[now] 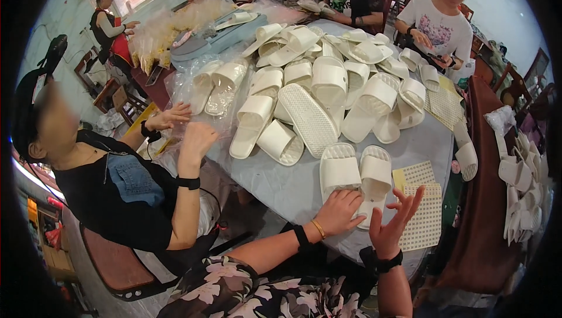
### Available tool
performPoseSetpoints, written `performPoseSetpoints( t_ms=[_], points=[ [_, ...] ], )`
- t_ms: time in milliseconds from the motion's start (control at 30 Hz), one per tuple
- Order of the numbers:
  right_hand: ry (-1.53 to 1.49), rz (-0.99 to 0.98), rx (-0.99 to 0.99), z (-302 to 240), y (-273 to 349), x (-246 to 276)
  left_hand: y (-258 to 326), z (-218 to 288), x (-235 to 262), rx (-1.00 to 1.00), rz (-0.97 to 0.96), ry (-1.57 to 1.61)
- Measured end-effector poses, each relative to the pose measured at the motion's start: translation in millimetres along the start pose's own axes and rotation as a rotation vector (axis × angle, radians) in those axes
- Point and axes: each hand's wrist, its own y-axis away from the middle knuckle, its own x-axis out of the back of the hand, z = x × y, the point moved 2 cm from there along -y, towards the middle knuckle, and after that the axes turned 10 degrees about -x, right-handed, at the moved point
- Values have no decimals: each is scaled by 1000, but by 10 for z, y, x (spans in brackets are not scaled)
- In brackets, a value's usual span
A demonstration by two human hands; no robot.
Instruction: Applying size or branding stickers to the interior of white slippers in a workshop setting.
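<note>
A pair of white slide slippers lies before me at the table's near edge, a left slipper (340,168) and a right slipper (375,174), toes pointing away. My left hand (338,214) is over the heel end of the left slipper, fingers curled onto it just below the strap and thumb reaching toward the right slipper. Beside it, my right hand (396,224) is raised above the table, fingers spread and palm showing, with no slipper in it. Sheets of small printed stickers (422,215) lie right behind that hand.
A heap of white slippers (328,78) covers the table's (257,180) middle. To the left, a co-worker (129,183) handles slippers in a clear plastic bag (219,86). Another sticker sheet (445,104) lies far right. More slippers (521,183) are piled beyond a brown bench (477,242).
</note>
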Motion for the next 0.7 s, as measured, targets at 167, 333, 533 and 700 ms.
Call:
performPoseSetpoints(
  t_ms=[167,333,533,700],
  points=[
    [94,-44,-207,281,-40,-187,7,6,-42,-13,-3,-10],
    [212,-262,-82,-56,-40,-332,75,-52,-118,28,-68,5],
    [249,-457,353,-356,-30,-436,5,-103,-89,-90,127,180],
    [3,169,-105,234,-372,143,10,-51,-60,-14,19,-19]
  ],
)
